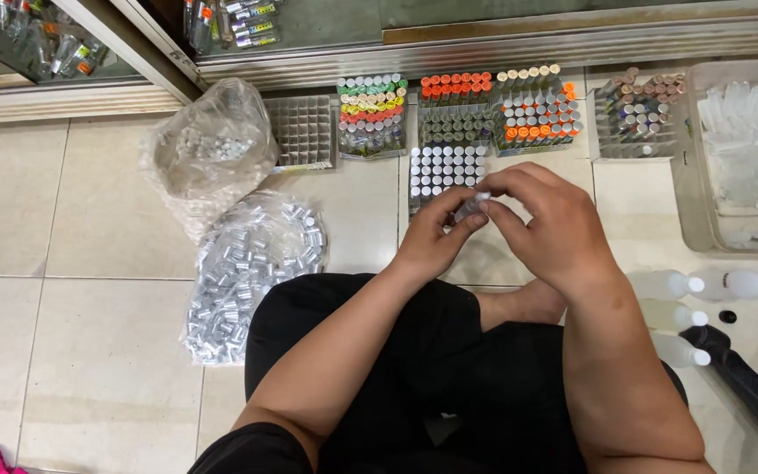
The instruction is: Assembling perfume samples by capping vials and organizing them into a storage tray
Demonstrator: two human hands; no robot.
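Note:
I sit on a tiled floor with both hands raised over my lap. My left hand (pixel 436 233) pinches a small clear vial (pixel 469 207) from below. My right hand (pixel 541 215) curls over the vial's top end, fingertips on its tip. Just beyond the hands stands a tray of white-capped vials (pixel 446 167). Behind it are trays of vials with orange, green, yellow and pale caps (pixel 458 110).
A clear bag of silver caps (pixel 247 263) lies left of my knee, with another bag of small white parts (pixel 208 149) and an empty grid tray (pixel 303 132) behind it. A clear bin of empty vials (pixel 743 158) and white bottles (pixel 704 285) lie at right.

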